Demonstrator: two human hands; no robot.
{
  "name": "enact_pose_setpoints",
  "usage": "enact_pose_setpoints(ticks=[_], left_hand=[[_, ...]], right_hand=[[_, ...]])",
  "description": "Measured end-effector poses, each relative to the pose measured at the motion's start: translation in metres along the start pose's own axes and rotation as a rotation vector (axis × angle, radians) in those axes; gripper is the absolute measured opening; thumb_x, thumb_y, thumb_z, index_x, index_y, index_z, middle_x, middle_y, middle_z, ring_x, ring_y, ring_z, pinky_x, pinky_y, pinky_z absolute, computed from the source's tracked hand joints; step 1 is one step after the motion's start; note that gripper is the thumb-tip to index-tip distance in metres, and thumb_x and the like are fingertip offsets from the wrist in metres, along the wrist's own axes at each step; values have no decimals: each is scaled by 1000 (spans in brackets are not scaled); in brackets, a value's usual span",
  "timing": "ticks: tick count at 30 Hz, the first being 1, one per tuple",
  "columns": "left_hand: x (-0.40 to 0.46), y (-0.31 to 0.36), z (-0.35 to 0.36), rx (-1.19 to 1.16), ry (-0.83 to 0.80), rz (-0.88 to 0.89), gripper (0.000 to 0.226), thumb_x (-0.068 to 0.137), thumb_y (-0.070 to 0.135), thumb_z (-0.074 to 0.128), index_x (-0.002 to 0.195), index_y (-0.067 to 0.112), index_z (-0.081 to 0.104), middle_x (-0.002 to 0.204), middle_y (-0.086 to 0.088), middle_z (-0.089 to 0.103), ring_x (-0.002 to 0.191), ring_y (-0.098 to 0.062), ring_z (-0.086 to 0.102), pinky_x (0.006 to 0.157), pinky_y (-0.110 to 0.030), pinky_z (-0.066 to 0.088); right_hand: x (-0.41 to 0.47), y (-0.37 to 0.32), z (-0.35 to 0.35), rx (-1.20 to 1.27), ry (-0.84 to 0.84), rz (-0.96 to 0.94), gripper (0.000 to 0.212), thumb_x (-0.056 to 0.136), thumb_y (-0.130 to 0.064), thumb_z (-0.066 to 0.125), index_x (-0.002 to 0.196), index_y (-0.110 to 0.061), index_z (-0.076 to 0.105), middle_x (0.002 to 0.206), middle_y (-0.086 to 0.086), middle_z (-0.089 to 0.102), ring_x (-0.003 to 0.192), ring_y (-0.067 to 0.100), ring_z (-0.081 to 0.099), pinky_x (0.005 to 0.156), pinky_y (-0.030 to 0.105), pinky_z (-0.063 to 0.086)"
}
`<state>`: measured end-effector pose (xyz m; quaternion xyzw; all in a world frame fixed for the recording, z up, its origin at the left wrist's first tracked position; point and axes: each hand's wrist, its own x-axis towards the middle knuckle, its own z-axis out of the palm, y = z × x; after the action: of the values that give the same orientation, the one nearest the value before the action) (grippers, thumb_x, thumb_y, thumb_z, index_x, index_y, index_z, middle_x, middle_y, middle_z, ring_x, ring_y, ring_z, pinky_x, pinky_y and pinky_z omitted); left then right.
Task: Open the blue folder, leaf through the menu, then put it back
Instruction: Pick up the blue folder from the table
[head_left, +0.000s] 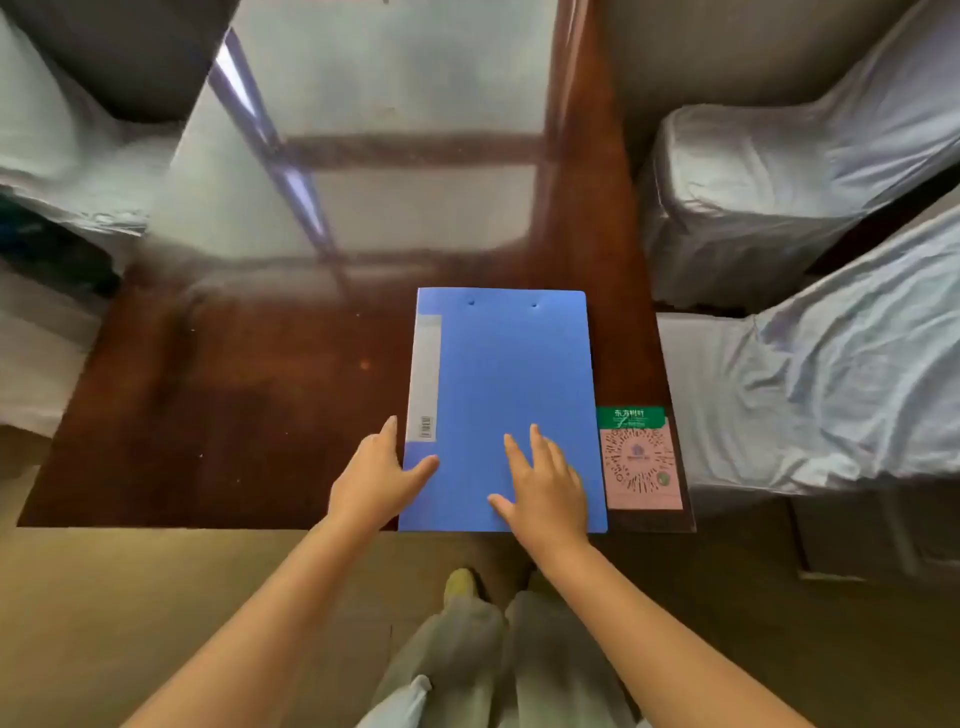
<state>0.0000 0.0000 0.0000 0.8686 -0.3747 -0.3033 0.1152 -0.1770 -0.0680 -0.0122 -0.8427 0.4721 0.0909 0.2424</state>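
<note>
Where glare washes over its far half, glossy dark wood desk (249, 415), near edge toward the standing person. Draped in pale cloth to the right, chairs (779, 208), apart from the desk's right edge. Closed and flat at the near right corner of the desk, blue folder (514, 374), grey spine label along its left side, two small holes near its far edge, near edge flush with the desk edge. Just beside the folder on the right, pink and green QR code card (641, 460), print too blurred to read. Resting palm-down on the cover's near part, right hand (545, 483), fingers spread and loose, gripping nothing. At the near left corner, left hand (379, 478), thumb on the cover, other fingers against the spine edge, perhaps curled beneath.
</note>
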Motion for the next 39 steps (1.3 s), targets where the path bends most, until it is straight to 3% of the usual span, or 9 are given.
enact_pose_setpoints(ticks=[8,12,14,16,22,29,33,35,39], left_hand=[[10,4,13,-147,-37,-148,26,82,27,64,95,6,55,111,-15,64,60,-4,48,34,-8,36],[11,3,12,-329,-49,-266,49,82,21,67,124,4,48,113,-13,63,83,-16,57,57,-17,47],[13,-1,11,-436,-59,-291,33,82,13,66,113,7,57,106,-12,66,93,-23,61,73,-33,53],[14,-8,8,-521,-105,-283,12,83,6,63,95,10,64,99,-11,68,93,-26,64,70,-33,53],[5,-17,-10,-753,-210,-272,11,91,12,54,102,14,51,101,-5,66,92,-18,65,67,-33,55],[-13,-32,-60,-1088,-266,-134,29,91,16,50,118,19,58,109,-4,73,98,-25,69,65,-35,59],[-19,-19,-92,-1176,-223,-19,35,83,23,56,118,24,59,108,-2,73,98,-24,69,63,-34,59],[-20,-9,-108,-1214,-196,55,38,82,23,56,120,23,58,111,-3,72,100,-25,68,64,-34,59],[-22,19,-140,-1229,-170,234,40,84,21,54,124,22,57,117,-5,69,105,-26,65,71,-34,59]], right_hand=[[10,1,15,-73,14,4,73,87,-44,55,145,-18,19,156,13,17,142,31,15,109,39,30],[10,1,16,-77,18,-12,72,88,-43,55,145,-17,20,155,15,18,141,33,16,108,40,32],[9,0,16,-72,21,-11,72,88,-43,55,145,-16,20,155,16,18,141,33,16,109,41,31],[10,0,16,-68,20,-4,72,89,-43,54,145,-16,19,155,16,16,142,33,15,110,41,30],[7,-8,12,-15,-13,-42,70,90,-42,52,146,-19,16,156,13,15,142,31,14,109,40,31],[12,16,-43,400,352,95,57,90,-31,55,141,-23,31,152,8,28,138,27,26,99,41,43],[26,40,-100,1091,-13,243,56,91,-23,56,140,-24,31,142,7,45,121,24,51,80,29,53],[27,43,-123,1144,-38,149,55,89,-25,60,138,-24,35,131,6,57,102,17,62,65,19,56],[24,42,-165,1243,-14,-82,39,92,-13,54,130,-21,48,103,5,74,90,21,71,70,34,60]])
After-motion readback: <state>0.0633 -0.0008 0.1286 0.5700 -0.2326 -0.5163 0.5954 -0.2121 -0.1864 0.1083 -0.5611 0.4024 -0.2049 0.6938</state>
